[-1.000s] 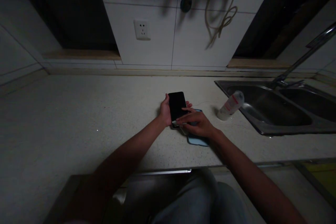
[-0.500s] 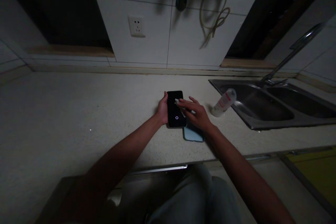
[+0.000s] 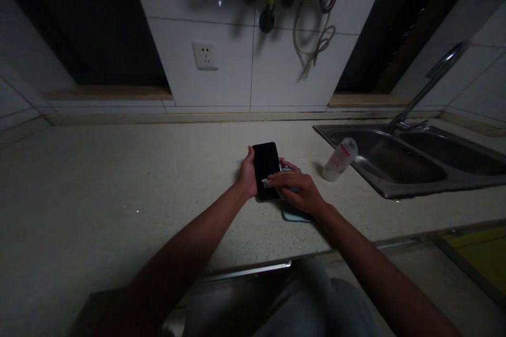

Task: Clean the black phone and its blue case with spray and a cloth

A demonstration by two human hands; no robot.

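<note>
A black smartphone [image 3: 265,160] with a dark screen faces up over the counter, and my left hand [image 3: 247,175] grips it along its left edge. Pinched in the fingers of my right hand [image 3: 298,189] is a small white wipe [image 3: 266,183], pressed against the lower part of the screen. Whether the wipe is paper or cloth I cannot tell. Under my right hand lies a light blue phone case [image 3: 294,215], partly hidden by the hand. A clear plastic bottle with red print [image 3: 340,159] leans at a tilt to the right of that hand.
The pale counter [image 3: 177,168] runs along a tiled wall with a power socket [image 3: 205,56]. At the right is a steel double sink [image 3: 387,193] with a tall faucet [image 3: 427,87]. Pipe valves [image 3: 266,18] and a looped cord [image 3: 318,50] hang on the wall above.
My right hand has slid the wipe down the screen, from the upper middle toward the bottom. The small bright ring no longer shows on the screen. The camera view has shifted slightly upward.
</note>
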